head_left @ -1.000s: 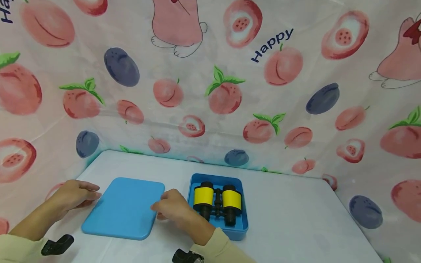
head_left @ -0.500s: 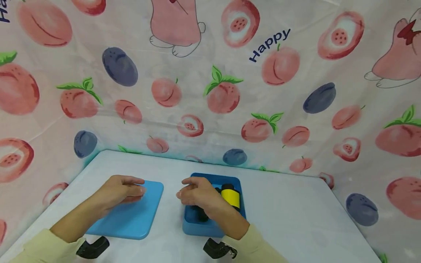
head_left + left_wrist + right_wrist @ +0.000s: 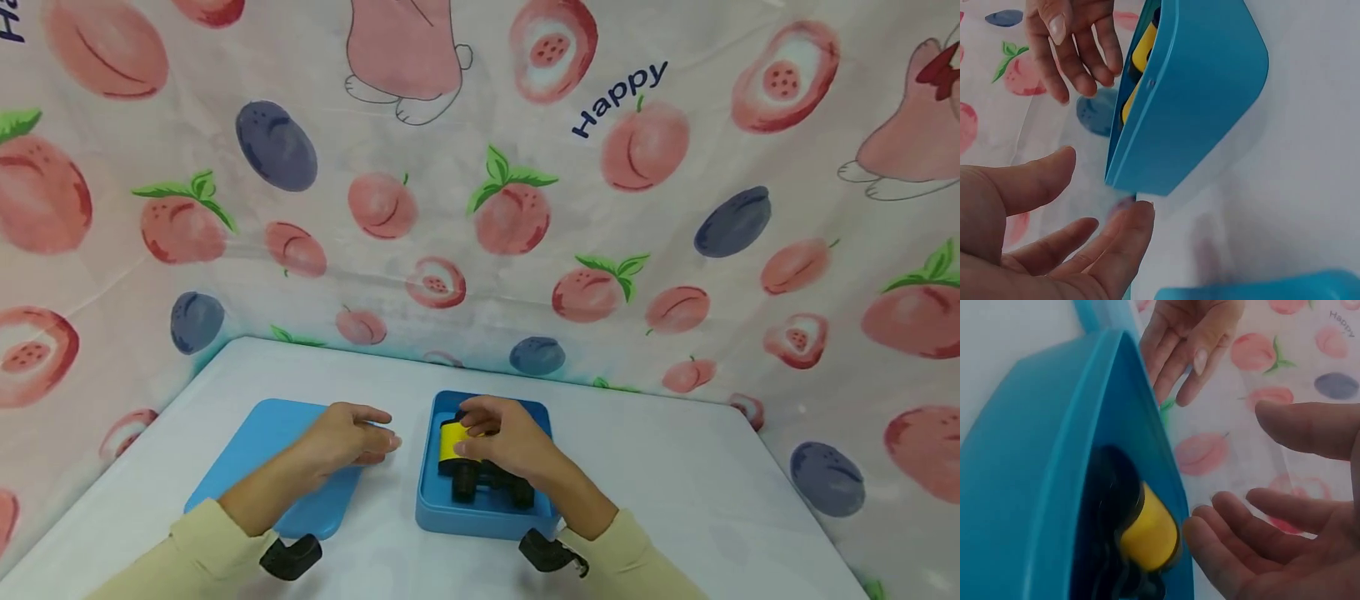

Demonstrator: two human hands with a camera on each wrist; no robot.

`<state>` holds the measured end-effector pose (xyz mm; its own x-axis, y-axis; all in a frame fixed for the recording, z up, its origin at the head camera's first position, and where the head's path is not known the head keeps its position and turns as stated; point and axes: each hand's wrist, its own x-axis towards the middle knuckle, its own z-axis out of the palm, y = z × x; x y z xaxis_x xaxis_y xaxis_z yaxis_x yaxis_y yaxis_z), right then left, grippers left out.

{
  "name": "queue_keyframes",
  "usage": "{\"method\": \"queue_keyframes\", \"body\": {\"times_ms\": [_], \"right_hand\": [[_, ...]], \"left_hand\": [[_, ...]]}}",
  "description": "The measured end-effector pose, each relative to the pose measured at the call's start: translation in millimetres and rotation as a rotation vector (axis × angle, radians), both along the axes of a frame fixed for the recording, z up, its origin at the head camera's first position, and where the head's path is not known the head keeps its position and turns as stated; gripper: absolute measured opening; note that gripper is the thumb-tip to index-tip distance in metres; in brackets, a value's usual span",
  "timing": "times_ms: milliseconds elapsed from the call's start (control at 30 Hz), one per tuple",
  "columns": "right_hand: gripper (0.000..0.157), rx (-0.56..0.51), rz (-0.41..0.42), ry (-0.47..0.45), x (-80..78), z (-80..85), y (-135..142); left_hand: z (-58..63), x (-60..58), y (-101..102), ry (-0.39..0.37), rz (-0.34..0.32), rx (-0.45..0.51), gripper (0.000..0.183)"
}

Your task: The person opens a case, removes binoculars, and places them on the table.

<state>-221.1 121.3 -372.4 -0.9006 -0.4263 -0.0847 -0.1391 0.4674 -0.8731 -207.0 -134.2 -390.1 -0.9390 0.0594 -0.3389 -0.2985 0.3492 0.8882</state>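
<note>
Black-and-yellow binoculars (image 3: 463, 479) lie in a blue rectangular box (image 3: 480, 523) on the white table. My right hand (image 3: 506, 437) is over the box, its fingers relaxed and holding nothing, and it hides the right barrel of the binoculars. Left of the box, my left hand (image 3: 348, 437) hovers past the right edge of the flat blue lid (image 3: 262, 454), thumb and fingers spread with nothing between them. In the left wrist view the fingertips (image 3: 1141, 212) come close to the box's lower corner. The right wrist view shows one yellow barrel (image 3: 1150, 534) inside the box wall.
A white table (image 3: 675, 492) carries the box and the lid. Behind it and at the sides hangs a curtain (image 3: 442, 208) printed with peaches and plums. Black wrist-worn devices (image 3: 291, 557) sit below both wrists.
Both hands have left the lid, which stays flat on the table, and moved right. The left hand crossed over the lid toward the box; the right hand is now above the binoculars.
</note>
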Motion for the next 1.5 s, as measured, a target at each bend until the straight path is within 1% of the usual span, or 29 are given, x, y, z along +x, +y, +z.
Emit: {"method": "queue_keyframes", "body": {"times_ms": [167,267,400,500,633,700,800,1000,1167,1300,1500], "right_hand": [[0.058,0.045,0.002,0.064,-4.8,-4.9,13.0],[0.061,0.122,-0.005,0.137,-6.7,-6.8,19.4],[0.067,0.286,-0.006,0.236,-7.4,-9.7,25.2],[0.076,0.433,0.011,0.293,-6.6,-13.4,28.2],[0.09,0.586,0.061,0.341,-7.2,-20.1,29.8],[0.095,0.631,0.092,0.355,-6.9,-24.4,30.1],[0.1,0.686,0.133,0.387,-6.6,-30.7,29.8],[0.105,0.793,0.183,0.502,-9.5,-36.7,31.9],[0.111,0.854,0.226,0.562,-13.6,-42.9,34.7],[0.112,0.873,0.228,0.587,-15.5,-48.2,35.2],[0.108,0.89,0.221,0.636,-18.0,-49.7,33.9]], "left_hand": [[-3.9,-3.5,19.0,-0.005,0.012,0.006,0.048],[-5.7,-5.5,27.9,-0.003,0.018,0.009,0.049],[-9.1,-6.3,35.6,-0.005,0.009,0.004,0.053],[-12.9,-5.6,39.2,-0.009,-0.016,0.006,0.054],[-17.2,-7.0,41.8,-0.007,-0.047,0.014,0.053],[-19.3,-7.3,42.7,-0.009,-0.052,0.018,0.051],[-21.5,-7.7,42.6,-0.015,-0.05,0.031,0.049],[-21.9,-11.2,41.2,-0.022,-0.055,0.063,0.048],[-21.6,-12.0,42.1,-0.029,-0.056,0.056,0.047],[-21.4,-10.4,42.1,-0.037,-0.052,0.048,0.047],[-21.6,-11.6,42.9,-0.03,-0.05,0.048,0.048]]}}
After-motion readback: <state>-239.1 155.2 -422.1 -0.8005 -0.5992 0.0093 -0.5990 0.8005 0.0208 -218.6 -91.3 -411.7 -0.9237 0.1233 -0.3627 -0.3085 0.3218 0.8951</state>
